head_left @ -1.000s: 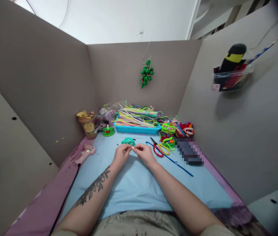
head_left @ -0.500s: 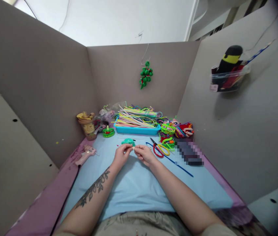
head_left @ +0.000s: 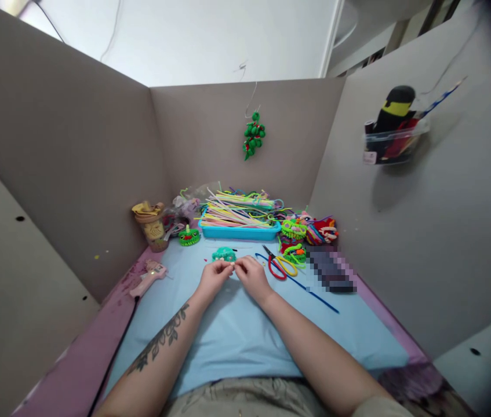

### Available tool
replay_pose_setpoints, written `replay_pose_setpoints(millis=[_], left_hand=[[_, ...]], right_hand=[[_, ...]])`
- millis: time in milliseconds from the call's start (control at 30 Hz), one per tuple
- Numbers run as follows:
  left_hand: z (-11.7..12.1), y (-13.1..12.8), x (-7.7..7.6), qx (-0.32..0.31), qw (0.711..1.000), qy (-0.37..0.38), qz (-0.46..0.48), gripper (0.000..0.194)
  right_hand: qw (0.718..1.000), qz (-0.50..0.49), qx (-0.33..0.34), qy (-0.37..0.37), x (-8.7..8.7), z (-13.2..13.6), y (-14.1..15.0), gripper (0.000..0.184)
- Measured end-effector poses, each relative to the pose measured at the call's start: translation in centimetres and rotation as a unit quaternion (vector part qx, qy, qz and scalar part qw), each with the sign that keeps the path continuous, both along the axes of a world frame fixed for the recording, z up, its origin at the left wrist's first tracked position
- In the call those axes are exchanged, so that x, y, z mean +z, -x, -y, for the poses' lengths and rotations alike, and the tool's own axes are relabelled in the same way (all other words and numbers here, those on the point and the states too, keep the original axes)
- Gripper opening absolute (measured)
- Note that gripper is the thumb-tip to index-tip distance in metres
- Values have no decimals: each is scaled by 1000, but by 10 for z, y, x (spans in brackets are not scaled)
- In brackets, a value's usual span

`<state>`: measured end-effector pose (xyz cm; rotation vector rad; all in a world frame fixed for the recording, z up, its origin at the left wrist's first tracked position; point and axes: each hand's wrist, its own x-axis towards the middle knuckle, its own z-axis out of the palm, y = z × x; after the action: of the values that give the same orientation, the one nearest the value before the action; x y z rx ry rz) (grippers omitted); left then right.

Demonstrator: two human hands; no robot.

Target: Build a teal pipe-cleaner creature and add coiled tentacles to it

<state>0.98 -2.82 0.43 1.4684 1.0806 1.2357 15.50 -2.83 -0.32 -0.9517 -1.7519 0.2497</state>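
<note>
My left hand (head_left: pixel 215 278) and my right hand (head_left: pixel 251 278) meet over the middle of the blue cloth, fingertips pinched together. Between them is a tiny pale piece (head_left: pixel 232 264), too small to name and mostly covered by the fingers. Just beyond the fingertips lies a turquoise fuzzy piece (head_left: pixel 223 253), partly hidden by my left hand. To the right of my right hand rest scissors (head_left: pixel 280 266) with one red and one yellow handle. A long blue pipe cleaner (head_left: pixel 315 294) runs diagonally under them.
A blue tray (head_left: pixel 240 233) heaped with pipe cleaners stands at the back. Left are a pink glue gun (head_left: pixel 149 279) with its cord, a cup (head_left: pixel 152 229) and a green fuzzy figure (head_left: pixel 189 236). Right are a blurred-out dark object (head_left: pixel 331 271) and fuzzy pieces (head_left: pixel 294 252). Grey panels enclose the table.
The camera view has shifted slightly. My fingers have drawn a little closer together around the small pale piece, with the right hand turned more knuckles-up.
</note>
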Motion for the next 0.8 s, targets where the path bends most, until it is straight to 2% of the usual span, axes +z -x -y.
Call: replay_pose_setpoints(millis=[133,233,367,533,800], left_hand=[[-2,-1,-4,-19,998,33,43,30],[-6,0,-8,-26,996,48,68,30],[-7,1,-9,-48,992,59,97,29],[-5,2,-3,-61,992,29,105,30],[-3,-1,2,-37,994,8,100,27]], right_hand=[[982,152,-23,-105,-1,1,1,25],[973,187,-36,-130,-2,3,2,27],[980,151,-3,-133,-3,4,0,22],[991,76,34,-104,-4,4,1,21],[999,-8,24,-33,-2,5,2,13]])
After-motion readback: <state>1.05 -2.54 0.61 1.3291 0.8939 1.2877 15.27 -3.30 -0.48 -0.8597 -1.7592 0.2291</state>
